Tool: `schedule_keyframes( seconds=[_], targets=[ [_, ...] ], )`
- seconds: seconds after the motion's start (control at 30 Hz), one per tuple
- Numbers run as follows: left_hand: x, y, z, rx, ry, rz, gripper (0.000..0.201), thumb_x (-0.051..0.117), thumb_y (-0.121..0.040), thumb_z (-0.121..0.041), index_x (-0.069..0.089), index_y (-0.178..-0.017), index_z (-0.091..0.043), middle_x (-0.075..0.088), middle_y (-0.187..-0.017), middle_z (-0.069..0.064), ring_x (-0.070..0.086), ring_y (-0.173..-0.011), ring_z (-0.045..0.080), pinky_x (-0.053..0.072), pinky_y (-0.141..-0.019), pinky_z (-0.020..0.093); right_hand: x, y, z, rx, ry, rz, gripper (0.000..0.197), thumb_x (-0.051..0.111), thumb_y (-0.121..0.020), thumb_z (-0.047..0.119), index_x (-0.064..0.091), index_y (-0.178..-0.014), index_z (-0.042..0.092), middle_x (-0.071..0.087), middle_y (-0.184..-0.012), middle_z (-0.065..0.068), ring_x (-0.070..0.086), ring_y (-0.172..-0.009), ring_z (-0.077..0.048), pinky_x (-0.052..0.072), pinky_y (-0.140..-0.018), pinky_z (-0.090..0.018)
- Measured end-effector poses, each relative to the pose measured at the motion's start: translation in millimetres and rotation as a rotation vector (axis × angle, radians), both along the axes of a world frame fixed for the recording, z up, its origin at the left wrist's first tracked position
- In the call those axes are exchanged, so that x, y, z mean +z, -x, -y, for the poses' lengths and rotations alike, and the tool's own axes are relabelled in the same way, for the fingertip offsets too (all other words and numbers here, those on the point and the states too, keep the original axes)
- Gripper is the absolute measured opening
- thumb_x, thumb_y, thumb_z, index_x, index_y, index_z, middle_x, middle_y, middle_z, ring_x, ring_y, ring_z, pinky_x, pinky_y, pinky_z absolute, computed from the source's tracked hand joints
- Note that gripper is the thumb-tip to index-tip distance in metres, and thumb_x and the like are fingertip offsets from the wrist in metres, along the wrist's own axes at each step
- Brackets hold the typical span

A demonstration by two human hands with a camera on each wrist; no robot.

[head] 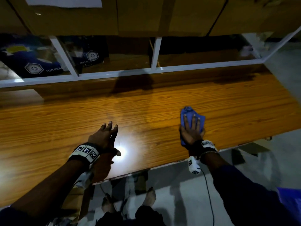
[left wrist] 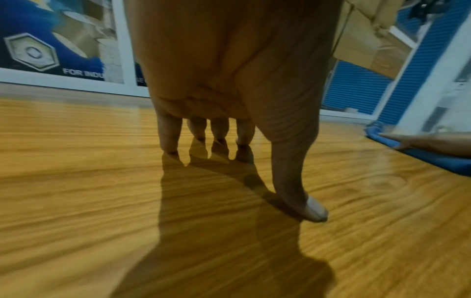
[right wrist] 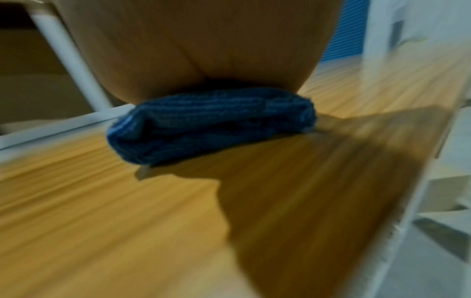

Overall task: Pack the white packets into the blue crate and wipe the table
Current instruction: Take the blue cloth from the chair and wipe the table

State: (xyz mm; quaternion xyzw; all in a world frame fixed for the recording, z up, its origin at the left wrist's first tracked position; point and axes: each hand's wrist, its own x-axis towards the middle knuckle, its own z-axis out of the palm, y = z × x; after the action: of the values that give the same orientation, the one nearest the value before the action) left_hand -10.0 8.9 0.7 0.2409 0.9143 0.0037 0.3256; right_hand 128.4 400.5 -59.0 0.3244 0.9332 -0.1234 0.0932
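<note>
R hand (head: 192, 128) lies flat, fingers straight, pressing blue cloth (head: 189, 112) onto wood table (head: 65, 121) nr its right end. L hand (head: 105, 136) spread, empty, fingertips touching tabletop. Poster (head: 35, 68) behind reads "FOR INDU…".

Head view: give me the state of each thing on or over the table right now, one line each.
blue cloth: bunched, flat on the table, pinned under the right hand.
right hand: fingers straight, pressing the cloth.
left hand: fingers spread, holding nothing, fingertips on or just above the wood.
table: bare wood with glare near the left hand.
</note>
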Motion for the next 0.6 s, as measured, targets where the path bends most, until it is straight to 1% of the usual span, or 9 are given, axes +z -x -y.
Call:
schedule_keyframes(
  seconds=[0.03, 0.1, 0.13, 0.17, 0.23, 0.3, 0.4, 0.5, 0.6],
  targets=[
    [4, -1, -1, 0.0, -0.009, 0.004, 0.143, 0.08, -0.049, -0.08, 0.001, -0.159, -0.034, -0.011, -0.168, -0.001, -0.006, -0.155, 0.029, 0.032, -0.116, 0.058, -4, 0, 18, 0.07, -0.039, -0.054, 0.064, 0.028, -0.105, 0.057, 0.002, -0.161, 0.042, -0.005, -0.171, -0.004, -0.004, -0.158, -0.028, 0.008, -0.121, -0.061],
    [3, -3, 0, -0.038, 0.005, -0.034, 0.143, 0.078, -0.051, -0.08, 0.0, -0.16, -0.032, -0.011, -0.168, 0.0, -0.005, -0.155, 0.03, 0.032, -0.116, 0.058, -7, 4, 53, 0.132, -0.111, -0.101, 0.067, 0.036, -0.101, 0.055, 0.012, -0.161, 0.04, 0.023, -0.167, -0.012, 0.023, -0.154, -0.035, 0.028, -0.113, -0.063],
    [4, -4, 1, -0.051, 0.01, -0.043, 0.142, 0.078, -0.051, -0.081, 0.0, -0.16, -0.031, -0.011, -0.168, 0.001, -0.005, -0.155, 0.03, 0.033, -0.115, 0.058, -10, 4, 73, 0.166, -0.122, -0.09, 0.069, 0.036, -0.098, 0.057, 0.014, -0.161, 0.04, 0.033, -0.163, -0.013, 0.033, -0.149, -0.035, 0.033, -0.108, -0.061],
    [5, -4, 0, -0.06, 0.013, -0.055, 0.142, 0.077, -0.052, -0.082, 0.0, -0.16, -0.031, -0.01, -0.168, 0.001, -0.004, -0.155, 0.03, 0.033, -0.115, 0.059, -16, 7, 91, 0.197, -0.12, -0.077, 0.067, 0.034, -0.097, 0.059, 0.018, -0.16, 0.041, 0.039, -0.16, -0.011, 0.04, -0.146, -0.033, 0.033, -0.107, -0.058],
    [4, -4, 3, -0.064, 0.003, -0.061, 0.142, 0.077, -0.052, -0.081, 0.0, -0.16, -0.03, -0.01, -0.168, 0.001, -0.003, -0.155, 0.03, 0.034, -0.114, 0.06, -21, 10, 129, 0.249, -0.07, -0.083, 0.059, 0.025, -0.101, 0.06, 0.034, -0.155, 0.039, 0.045, -0.157, -0.009, 0.048, -0.141, -0.032, 0.03, -0.105, -0.054],
    [6, -6, 6, -0.067, -0.021, -0.052, 0.143, 0.077, -0.053, -0.08, -0.001, -0.16, -0.027, -0.01, -0.168, 0.001, -0.004, -0.155, 0.029, 0.032, -0.114, 0.061, -13, 11, 169, 0.319, 0.002, -0.102, 0.059, 0.022, -0.102, 0.061, 0.039, -0.152, 0.034, 0.047, -0.156, -0.012, 0.047, -0.141, -0.034, 0.033, -0.107, -0.054],
    [2, -11, 14, -0.079, -0.063, -0.031, 0.141, 0.077, -0.057, -0.078, 0.003, -0.161, -0.017, -0.007, -0.168, 0.006, -0.002, -0.155, 0.031, 0.029, -0.116, 0.059, -18, 5, 214, 0.404, -0.047, -0.114, 0.062, 0.022, -0.102, 0.06, 0.038, -0.155, 0.032, 0.039, -0.16, -0.014, 0.038, -0.147, -0.036, 0.027, -0.112, -0.058],
    [-6, -19, 26, -0.145, -0.099, -0.052, 0.148, 0.079, -0.046, -0.081, 0.012, -0.159, -0.013, 0.002, -0.168, 0.01, 0.004, -0.154, 0.034, 0.034, -0.113, 0.06, -18, -6, 249, 0.466, -0.053, -0.128, 0.063, 0.027, -0.101, 0.059, 0.035, -0.158, 0.032, 0.028, -0.165, -0.011, 0.027, -0.152, -0.035, 0.023, -0.115, -0.062],
    [-12, -24, 36, -0.184, -0.107, -0.046, 0.151, 0.076, -0.041, -0.085, 0.014, -0.159, -0.013, 0.002, -0.168, 0.011, 0.004, -0.154, 0.034, 0.034, -0.112, 0.061, -18, -17, 254, 0.463, 0.005, -0.134, 0.062, 0.034, -0.1, 0.057, 0.035, -0.158, 0.034, 0.03, -0.165, -0.01, 0.028, -0.152, -0.033, 0.028, -0.114, -0.06]
  ],
)
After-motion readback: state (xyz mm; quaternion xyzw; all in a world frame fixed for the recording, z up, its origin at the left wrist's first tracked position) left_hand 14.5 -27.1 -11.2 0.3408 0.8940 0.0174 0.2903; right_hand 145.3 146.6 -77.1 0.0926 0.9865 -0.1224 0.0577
